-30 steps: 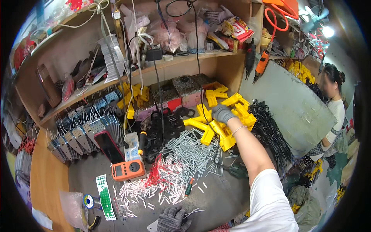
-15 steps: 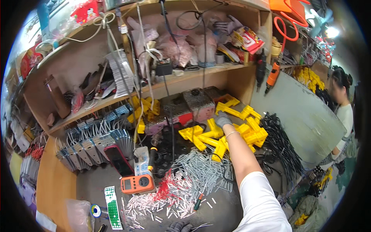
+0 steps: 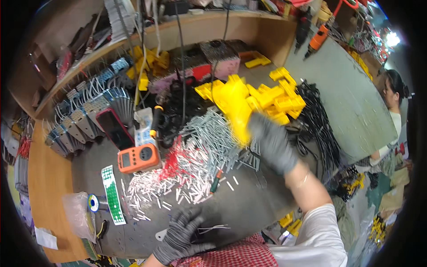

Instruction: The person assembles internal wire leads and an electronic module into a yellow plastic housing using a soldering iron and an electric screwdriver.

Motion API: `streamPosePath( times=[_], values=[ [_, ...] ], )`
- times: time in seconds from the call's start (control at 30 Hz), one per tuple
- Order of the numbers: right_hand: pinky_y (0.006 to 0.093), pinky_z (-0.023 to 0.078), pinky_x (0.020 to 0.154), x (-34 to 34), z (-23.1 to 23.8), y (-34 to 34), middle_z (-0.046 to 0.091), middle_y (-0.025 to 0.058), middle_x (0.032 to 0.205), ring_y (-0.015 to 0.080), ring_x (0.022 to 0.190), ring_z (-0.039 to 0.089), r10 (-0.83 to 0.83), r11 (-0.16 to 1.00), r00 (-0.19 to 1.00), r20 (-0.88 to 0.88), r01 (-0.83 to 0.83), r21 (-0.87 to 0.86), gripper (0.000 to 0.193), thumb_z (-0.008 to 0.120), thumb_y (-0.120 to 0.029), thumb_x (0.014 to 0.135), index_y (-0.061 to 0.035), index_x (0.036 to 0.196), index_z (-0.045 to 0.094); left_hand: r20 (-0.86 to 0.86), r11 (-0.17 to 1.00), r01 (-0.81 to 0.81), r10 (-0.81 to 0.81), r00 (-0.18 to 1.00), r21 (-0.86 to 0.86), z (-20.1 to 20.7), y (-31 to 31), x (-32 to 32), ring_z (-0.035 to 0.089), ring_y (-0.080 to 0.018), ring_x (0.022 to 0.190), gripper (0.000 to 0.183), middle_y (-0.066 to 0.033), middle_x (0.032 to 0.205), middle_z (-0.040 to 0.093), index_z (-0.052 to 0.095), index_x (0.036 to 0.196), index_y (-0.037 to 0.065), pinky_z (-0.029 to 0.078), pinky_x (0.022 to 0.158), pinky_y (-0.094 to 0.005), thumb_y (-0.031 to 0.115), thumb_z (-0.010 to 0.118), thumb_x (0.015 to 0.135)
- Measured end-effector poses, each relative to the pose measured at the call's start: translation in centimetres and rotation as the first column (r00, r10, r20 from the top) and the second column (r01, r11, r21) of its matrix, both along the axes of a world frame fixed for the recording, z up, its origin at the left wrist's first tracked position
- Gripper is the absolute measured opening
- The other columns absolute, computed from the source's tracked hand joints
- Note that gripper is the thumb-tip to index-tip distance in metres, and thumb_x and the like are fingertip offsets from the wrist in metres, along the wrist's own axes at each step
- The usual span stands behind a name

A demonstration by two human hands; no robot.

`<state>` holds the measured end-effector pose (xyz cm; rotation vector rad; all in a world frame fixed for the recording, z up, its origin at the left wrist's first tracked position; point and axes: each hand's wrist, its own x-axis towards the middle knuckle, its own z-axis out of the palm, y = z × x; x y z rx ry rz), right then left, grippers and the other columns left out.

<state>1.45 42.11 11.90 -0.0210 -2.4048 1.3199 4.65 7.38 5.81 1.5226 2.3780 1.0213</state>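
Smeared by motion, my right hand in a grey glove is closed on a yellow plastic part, blurred too, in front of a heap of yellow plastic parts. My left hand, in a striped grey glove, is palm down at the bench's front edge with its fingers spread. From beneath it, a pale metal tab with a hole sticks out on the left. Thin white wires show by its fingertips; what lies under the palm is hidden.
Grey pins and white-and-pink sleeves are heaped mid-bench, a screwdriver beside them. Leftward are an orange meter, a phone and a green-and-white sheet. Black cables lie right. Another person is at far right.
My right hand has come back from the yellow heap toward me with a yellow part. My left hand, barely visible before at the lower edge, now shows fully. The view has tilted down.
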Motion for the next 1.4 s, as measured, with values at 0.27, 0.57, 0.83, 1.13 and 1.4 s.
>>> streamPosePath(
  times=[0.27,0.57,0.83,1.13,1.4],
  values=[
    [0.0452,0.051,0.086,8.4,-7.6,-4.8,0.065,0.0117,0.102,0.0338,0.099,0.061,0.031,0.850,0.999,0.029,-0.042,0.525,0.021,0.068,-0.022,0.086,-0.0075,0.100,0.067,0.866,0.781,-0.562,0.055,0.497,0.273,0.8,1.9,1.3,0.061,-0.0182,0.106,0.079,-0.0067,0.118,0.062,0.048,0.136,0.004,0.051,0.093,-0.0347,0.009,0.089,0.069],
    [0.0498,0.052,0.075,5.5,-9.2,-2.9,0.065,0.0181,0.093,0.0378,0.086,0.063,-0.275,0.723,0.942,0.192,0.071,0.687,0.017,0.064,-0.020,0.084,-0.0046,0.092,0.066,0.528,0.823,-0.560,0.434,0.730,0.098,-0.5,0.7,-0.1,0.067,-0.0200,0.101,0.058,-0.0094,0.110,0.069,0.060,0.127,0.004,0.053,0.089,-0.0331,0.022,0.085,0.077],
    [0.0485,0.054,0.079,2.9,-9.5,-4.1,0.069,0.0199,0.093,0.0379,0.089,0.067,-0.554,0.722,0.722,0.415,0.168,0.671,0.031,0.061,-0.034,0.088,-0.0080,0.102,0.068,0.442,0.835,-0.550,0.489,0.752,0.012,-1.3,1.1,-0.9,0.068,-0.0263,0.097,0.050,-0.0142,0.107,0.069,0.065,0.122,0.005,0.054,0.084,-0.0357,0.023,0.083,0.078],
    [0.0459,0.054,0.076,6.8,-11.2,-6.3,0.067,0.0175,0.086,0.0359,0.081,0.065,-0.416,0.430,0.901,0.120,0.078,0.900,0.016,0.063,-0.013,0.079,-0.0037,0.087,0.073,-0.008,0.882,-0.459,0.460,0.888,-0.108,-2.6,1.2,-2.2,0.063,-0.0355,0.098,0.045,-0.0199,0.108,0.063,0.069,0.118,0.013,0.053,0.085,-0.0423,0.026,0.081,0.077],
    [0.0254,0.054,0.073,6.0,-3.2,-11.4,0.068,0.0043,0.088,0.0100,0.082,0.064,0.143,0.932,0.941,0.307,-0.023,-0.363,0.016,0.070,-0.006,0.087,0.0013,0.101,0.066,0.216,0.901,-0.434,0.428,0.878,-0.019,-1.3,0.7,-1.5,0.067,-0.0304,0.087,0.044,-0.0133,0.100,0.068,0.070,0.109,0.006,0.055,0.078,-0.0386,0.024,0.085,0.073]
  ],
)
